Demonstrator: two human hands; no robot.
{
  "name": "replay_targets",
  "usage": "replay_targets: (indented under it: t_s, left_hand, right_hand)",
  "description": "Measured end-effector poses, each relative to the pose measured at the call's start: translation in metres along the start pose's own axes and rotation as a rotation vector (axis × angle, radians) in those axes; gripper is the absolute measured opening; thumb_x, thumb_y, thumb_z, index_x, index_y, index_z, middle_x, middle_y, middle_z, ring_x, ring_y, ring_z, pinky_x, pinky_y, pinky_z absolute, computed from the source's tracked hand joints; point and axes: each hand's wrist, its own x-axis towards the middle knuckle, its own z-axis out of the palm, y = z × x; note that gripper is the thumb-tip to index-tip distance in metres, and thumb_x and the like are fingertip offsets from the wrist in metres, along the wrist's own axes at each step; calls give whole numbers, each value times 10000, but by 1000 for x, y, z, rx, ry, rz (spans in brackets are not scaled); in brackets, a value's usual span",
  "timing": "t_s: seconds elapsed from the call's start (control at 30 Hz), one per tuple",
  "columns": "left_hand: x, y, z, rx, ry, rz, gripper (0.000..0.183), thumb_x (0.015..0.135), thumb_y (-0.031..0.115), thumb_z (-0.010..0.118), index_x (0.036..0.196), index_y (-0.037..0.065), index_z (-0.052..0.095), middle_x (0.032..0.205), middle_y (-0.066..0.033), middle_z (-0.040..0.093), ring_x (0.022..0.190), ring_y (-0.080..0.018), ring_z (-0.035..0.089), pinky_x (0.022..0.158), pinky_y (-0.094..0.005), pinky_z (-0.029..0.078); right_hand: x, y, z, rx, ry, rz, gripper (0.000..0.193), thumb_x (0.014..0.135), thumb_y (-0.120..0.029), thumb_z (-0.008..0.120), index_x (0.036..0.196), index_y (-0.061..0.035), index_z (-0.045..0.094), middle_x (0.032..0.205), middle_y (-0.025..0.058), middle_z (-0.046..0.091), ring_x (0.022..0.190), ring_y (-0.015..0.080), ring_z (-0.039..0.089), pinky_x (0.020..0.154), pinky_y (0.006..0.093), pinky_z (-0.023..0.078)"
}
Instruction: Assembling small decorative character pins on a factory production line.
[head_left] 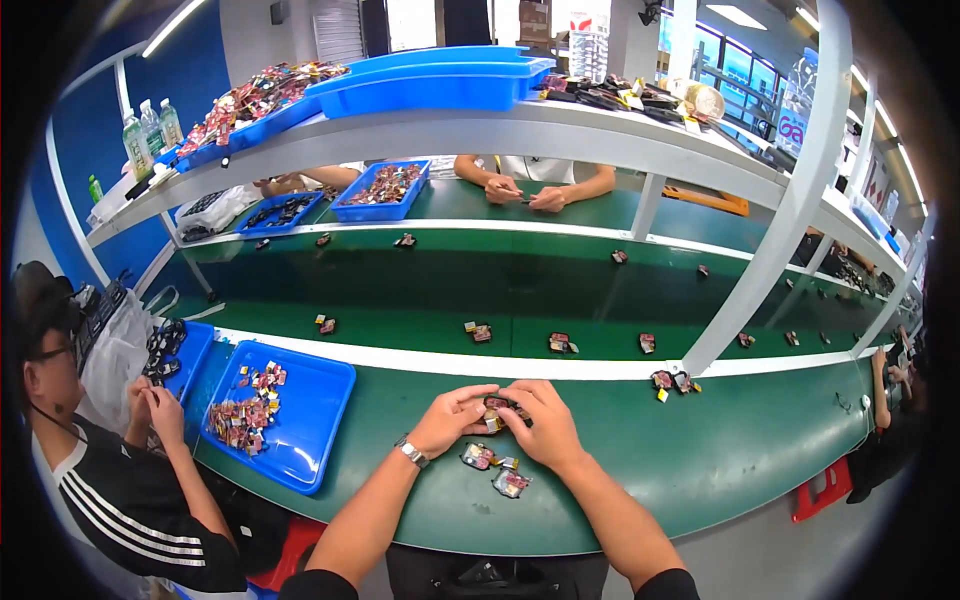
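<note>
Left hand and right hand come together, grip clamped on a small dark assembly right between them, over the green counter! Neither hand is clearly nearer; its long axis is too covered to read.

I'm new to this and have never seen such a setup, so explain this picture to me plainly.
No machine does the handling here: these are a person's bare hands. The single picture comes from a wide fisheye camera worn on that person's head and looking down, so straight edges look bent. The left hand and right hand together hold a small part, partly hidden by the fingers. On the green worktop, a few loose parts lie nearer the person. A blue tray at the left holds a pile of small pieces.
</note>
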Motion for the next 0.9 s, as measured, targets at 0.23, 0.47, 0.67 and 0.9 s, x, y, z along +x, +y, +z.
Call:
replay_targets:
  t_s: [0.23, 0.47, 0.67, 0.9]
  left_hand:
    - [2, -3, -2, -40, 32, 9, 328, 952, 21, 533, 1274, -20, 491, 1183, -130, 605, 1058, -193, 621, 900, -329, 559]
    - [0, 1, 1, -77, 36, 9, 331, 955, 20, 526, 1281, -18, 485, 1173, -133, 603, 1060, -204, 620, 909, -338, 559]
    - [1, 0, 2, -70, 47, 4, 321, 963, 35, 520, 1280, -9, 487, 1167, -137, 607, 1055, -211, 625, 930, -344, 549]
    - [1, -2, 3, -13, 57, 6, 299, 957, 13, 513, 1254, -14, 501, 1153, -131, 614, 1027, -207, 636, 911, -334, 558]
  right_hand:
    - [-3, 5, 19, -130, 84, 92, 226, 770, -134, 725, 980, -89, 653, 964, 33, 618, 883, 231, 620, 693, 356, 541]
    - [-1, 4, 13, -150, 87, -3, 172, 775, -99, 702, 946, -105, 678, 963, 24, 618, 872, 225, 620, 700, 343, 538]
    - [1, 4, 11, -201, 56, -77, 223, 735, -66, 734, 950, -114, 700, 990, 50, 616, 856, 231, 624, 680, 334, 541]
    - [4, 9, 7, -203, 1, -112, 183, 718, -54, 730, 884, -88, 661, 1031, 67, 593, 943, 261, 594, 742, 358, 520]
